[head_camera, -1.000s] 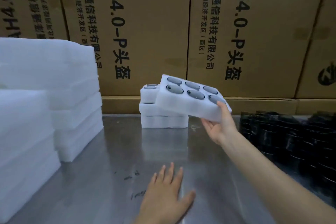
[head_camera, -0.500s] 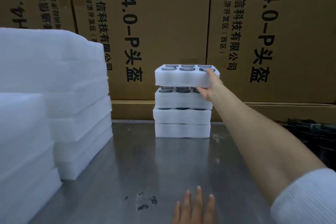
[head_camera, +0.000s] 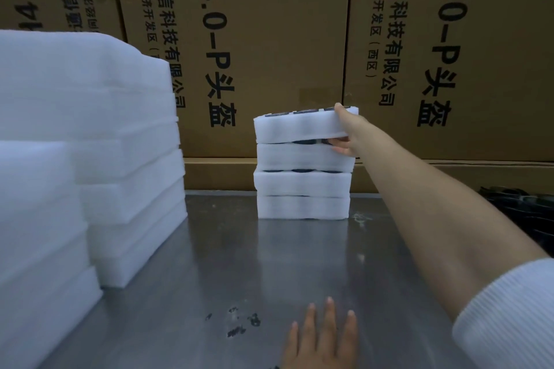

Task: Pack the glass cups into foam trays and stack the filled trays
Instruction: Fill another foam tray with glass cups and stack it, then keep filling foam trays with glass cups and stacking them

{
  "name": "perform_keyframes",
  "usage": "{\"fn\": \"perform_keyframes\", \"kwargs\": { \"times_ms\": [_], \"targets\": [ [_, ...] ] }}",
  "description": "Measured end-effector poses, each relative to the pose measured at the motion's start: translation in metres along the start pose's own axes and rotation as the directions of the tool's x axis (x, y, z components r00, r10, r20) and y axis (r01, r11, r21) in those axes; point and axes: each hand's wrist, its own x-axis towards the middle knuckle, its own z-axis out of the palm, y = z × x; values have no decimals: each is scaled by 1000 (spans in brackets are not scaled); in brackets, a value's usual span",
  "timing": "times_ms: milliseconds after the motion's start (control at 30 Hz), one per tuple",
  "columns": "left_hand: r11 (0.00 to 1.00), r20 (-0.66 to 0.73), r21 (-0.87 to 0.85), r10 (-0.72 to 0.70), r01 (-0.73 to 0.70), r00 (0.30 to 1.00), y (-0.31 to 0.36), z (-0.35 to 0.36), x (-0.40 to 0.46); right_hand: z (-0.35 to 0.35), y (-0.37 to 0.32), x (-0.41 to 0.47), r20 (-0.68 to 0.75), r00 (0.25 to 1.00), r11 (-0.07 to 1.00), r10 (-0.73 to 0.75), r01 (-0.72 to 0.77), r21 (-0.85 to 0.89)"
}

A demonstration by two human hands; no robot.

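**Top tray gripped on the stack, centre of frame**

Background: a wall of brown cardboard cartons (head_camera: 269,39) printed with black characters fills the upper frame. Below it, a brushed metal table (head_camera: 239,263), dull grey, softly reflective, with a few dark smudges near the lower centre.

Centre, against the cartons: a stack of filled trays (head_camera: 302,183), white foam slabs with rounded corners and a faintly fibrous surface. Four layers show. Dark rims of glass cups (head_camera: 302,171) peep out in the gaps between layers and along the top edge. The top tray (head_camera: 296,127) sits slightly askew, overhanging to the right.

Left side of frame: two taller piles of empty foam trays (head_camera: 90,129), same white material, blurred at the near edge.

Far right edge, mid-height: a dark mass of loose cups (head_camera: 524,213), detail too dim to read.

Right hand (head_camera: 347,132): arm stretched forward from a white ribbed sleeve (head_camera: 509,317) at lower right, thumb on the top tray's upper edge, fingers curled beneath its right end, gripping it.

Left hand (head_camera: 323,335): bottom centre, flat on the table, palm down, fingers straight and slightly spread, holding nothing.
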Motion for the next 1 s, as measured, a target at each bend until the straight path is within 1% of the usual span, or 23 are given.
{"fn": "perform_keyframes", "kwargs": {
  "times_ms": [67, 100, 133, 200, 233, 267, 300, 333, 367, 433, 467, 500, 533, 567, 600, 667, 700, 767, 800, 867, 933, 1000],
  "targets": [
    [998, -14, 49, 29, -29, 999, 1, 2, -3, -2, 0, 2, -43, 998, 994, -35, 30, -103],
    [993, -17, 116, 40, -38, 999, 1, 3, -4, -4, 1, 5, -60, 997, 986, -57, 47, -161],
    [990, 33, 133, 32, -36, 999, 2, 2, -4, -6, 4, 8, -67, 994, 976, -83, 67, -205],
    [999, 100, 45, 20, -25, 995, 5, -1, -8, -11, 10, 11, -43, 988, 954, -145, 129, -271],
    [997, 114, 72, 30, -38, 993, 6, -1, -8, -14, 12, 12, -27, 985, 940, -171, 155, -305],
    [991, 157, 130, 21, -41, 987, 6, -5, -9, -16, 14, 12, -13, 983, 928, -184, 169, -331],
    [990, 211, 141, -4, -26, 977, 7, -8, -7, -18, 17, 11, -5, 982, 922, -189, 175, -345],
    [995, 243, 101, -4, -21, 970, 7, -6, -10, -20, 21, 10, -2, 982, 923, -191, 179, -342],
    [1000, 287, 25, -6, -1, 958, 10, -8, -12, -22, 28, 9, -11, 980, 928, -198, 184, -323],
    [998, 419, -59, -4, 31, 908, 12, -21, -11, -28, 49, 5, -97, 964, 936, -249, 213, -282],
    [994, 407, -106, 9, 38, 913, 13, -24, -7, -32, 63, 0, -156, 945, 929, -287, 235, -286],
    [992, 380, -114, 2, 45, 925, 14, -23, -7, -37, 80, -6, -196, 928, 920, -317, 252, -299],
    [989, 406, -123, -22, 78, 914, 11, -17, -7, -41, 98, -14, -201, 925, 916, -323, 253, -311],
    [981, 475, -133, -59, 138, 878, 11, -17, -7, -46, 117, -23, -173, 936, 916, -307, 241, -321],
    [979, 482, -137, -68, 152, 874, 10, -17, -8, -50, 136, -35, -126, 952, 916, -278, 223, -333],
    [973, 451, -161, -75, 163, 890, 9, -19, -10, -62, 169, -62, -27, 972, 910, -234, 209, -359],
    [970, 445, -171, -81, 173, 892, 10, -23, -9, -68, 182, -77, 18, 968, 892, -249, 237, -384],
    [970, 424, -177, -80, 169, 902, 9, -26, -11, -80, 196, -108, 111, 943, 823, -313, 328, -463],
    [969, 402, -184, -80, 166, 912, 10, -26, -11, -85, 199, -125, 149, 935, 795, -322, 353, -493],
    [970, 355, -199, -63, 142, 933, 10, -31, -11, -92, 200, -161, 221, 926, 734, -306, 377, -564],
    [971, 294, -209, -48, 113, 955, 11, -38, -13, -96, 200, -195, 295, 912, 630, -284, 409, -660],
    [978, 241, -181, -58, 103, 969, 15, -47, -15, -103, 200, -225, 330, 901, 562, -282, 434, -704]
  ]
}}
